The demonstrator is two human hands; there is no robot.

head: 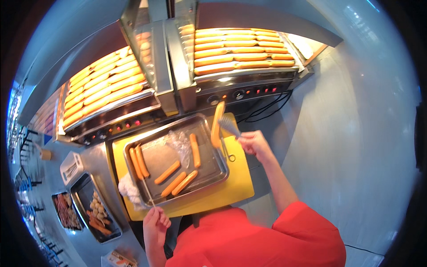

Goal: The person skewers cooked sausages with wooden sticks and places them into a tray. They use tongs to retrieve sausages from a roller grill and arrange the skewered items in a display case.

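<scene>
My right hand (pixel 253 143) holds metal tongs (pixel 229 126), with a large sausage (pixel 217 125) at their tips above the right rim of a metal tray (pixel 206 182). In my left hand (pixel 156 220) is a thin stick (pixel 149 193) that reaches up to a pair of sausages (pixel 138 163) at the tray's left side. Several more sausages (pixel 180 180) and a crumpled clear plastic bag (pixel 180 145) lie in the tray. Whether the stick is in a sausage, I cannot tell.
The tray rests on a yellow board (pixel 240 187). Beyond it stand a left roller grill (pixel 106 86) and a right roller grill (pixel 243 50), both full of sausages. A white cloth (pixel 128 190) touches the board; a food tray (pixel 100 207) and a white container (pixel 71 167) stand left.
</scene>
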